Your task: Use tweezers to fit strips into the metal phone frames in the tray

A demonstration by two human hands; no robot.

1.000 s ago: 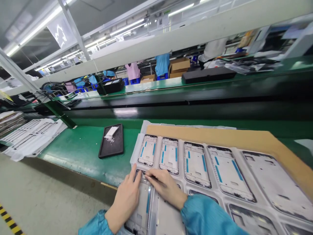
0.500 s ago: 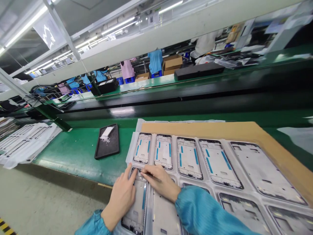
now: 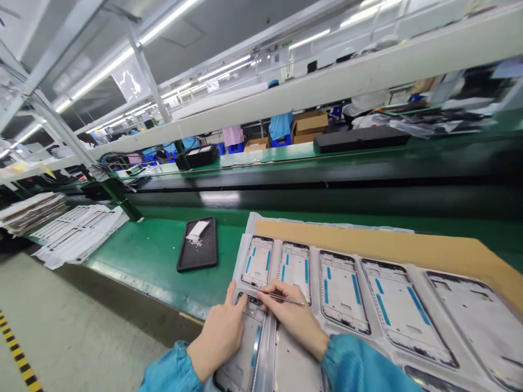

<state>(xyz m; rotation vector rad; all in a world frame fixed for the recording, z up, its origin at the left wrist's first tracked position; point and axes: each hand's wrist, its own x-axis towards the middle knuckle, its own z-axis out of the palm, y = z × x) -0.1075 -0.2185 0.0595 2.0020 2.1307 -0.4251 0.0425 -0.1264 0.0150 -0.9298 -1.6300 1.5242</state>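
Note:
My right hand point(image 3: 290, 313) is closed in a pinch round thin metal tweezers point(image 3: 286, 299), their tip close to the top end of a phone frame point(image 3: 245, 348). My left hand point(image 3: 223, 329) rests at that same end, index finger and thumb stretched apart, the thumb touching the frame. This frame lies in the near left pocket of a clear plastic tray point(image 3: 314, 316). A blue strip runs along its right side. Whether the tweezers hold a small part, I cannot make out. Behind my hands, more phone frames point(image 3: 343, 288) with blue strips lie in the tray's back row.
A black tray point(image 3: 183, 261) with a white packet point(image 3: 198, 228) and small white bits stands on the green bench point(image 3: 159, 250). Brown cardboard point(image 3: 368, 237) borders the plastic tray. White sheets point(image 3: 81, 228) with black outlines lie far left. A black box point(image 3: 362, 139) sits on the shelf.
The view has turned, so the bench and trays appear farther right and lower. My right hand stays at the frame's top end, its tweezers lying flatter. My left hand remains on the frame.

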